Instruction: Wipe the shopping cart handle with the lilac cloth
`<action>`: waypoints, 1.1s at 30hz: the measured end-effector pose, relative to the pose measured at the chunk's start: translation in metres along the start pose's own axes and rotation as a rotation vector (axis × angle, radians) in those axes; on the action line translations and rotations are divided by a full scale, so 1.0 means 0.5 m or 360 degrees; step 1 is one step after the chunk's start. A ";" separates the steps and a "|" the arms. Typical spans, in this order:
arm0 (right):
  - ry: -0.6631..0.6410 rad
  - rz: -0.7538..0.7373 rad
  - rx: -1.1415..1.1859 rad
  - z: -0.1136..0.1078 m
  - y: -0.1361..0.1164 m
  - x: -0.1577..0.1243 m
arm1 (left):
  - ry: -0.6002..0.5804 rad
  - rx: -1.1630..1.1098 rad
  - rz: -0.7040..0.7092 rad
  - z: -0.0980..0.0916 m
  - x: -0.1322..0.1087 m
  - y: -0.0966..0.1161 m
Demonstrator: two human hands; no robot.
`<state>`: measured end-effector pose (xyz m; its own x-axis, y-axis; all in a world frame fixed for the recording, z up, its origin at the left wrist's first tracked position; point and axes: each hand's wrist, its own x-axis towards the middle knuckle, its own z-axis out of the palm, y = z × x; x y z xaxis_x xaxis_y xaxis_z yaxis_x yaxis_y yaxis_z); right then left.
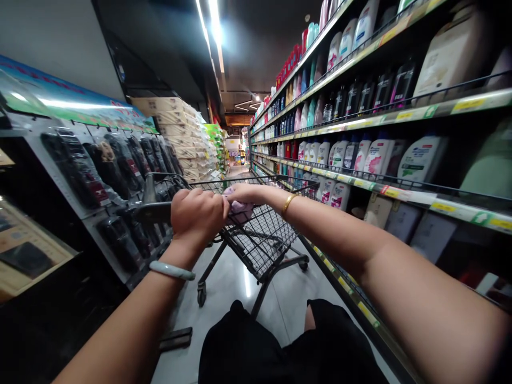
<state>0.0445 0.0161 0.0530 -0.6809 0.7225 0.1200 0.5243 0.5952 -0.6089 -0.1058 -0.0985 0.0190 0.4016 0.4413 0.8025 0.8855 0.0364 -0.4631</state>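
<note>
My left hand (196,214) is closed round the grey handle (154,212) of a black wire shopping cart (260,234); a pale green bangle sits on that wrist. My right hand (245,195) reaches across to the same handle and is closed on a pink-purple cloth (239,210) pressed against the bar. A gold bracelet circles my right wrist. The cart's basket looks bare of goods from here.
Shelves of shampoo and detergent bottles (360,154) line the right side of the aisle. Hanging racks of dark packaged goods (104,170) and stacked cartons (180,133) stand on the left. The grey floor (236,282) runs ahead between them.
</note>
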 end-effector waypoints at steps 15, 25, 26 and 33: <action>0.0146 0.0103 -0.0098 -0.039 0.066 -0.002 | -0.0055 -0.0025 -0.0074 0.043 -0.019 -0.091; 0.0085 0.0317 -0.0171 -0.084 0.089 -0.020 | -0.0131 0.0005 0.0037 0.068 -0.031 -0.162; 0.0126 0.0325 -0.0229 -0.077 0.084 -0.014 | -0.0150 0.0003 0.0051 0.071 -0.033 -0.171; 0.0202 0.0186 -0.0350 -0.004 0.051 0.025 | -0.0224 -0.0273 0.0096 0.086 -0.018 -0.099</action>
<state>0.0503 0.0411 0.0407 -0.5470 0.8208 0.1644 0.7035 0.5572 -0.4411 -0.1634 -0.0658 0.0186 0.4289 0.5594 0.7093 0.8926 -0.1415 -0.4281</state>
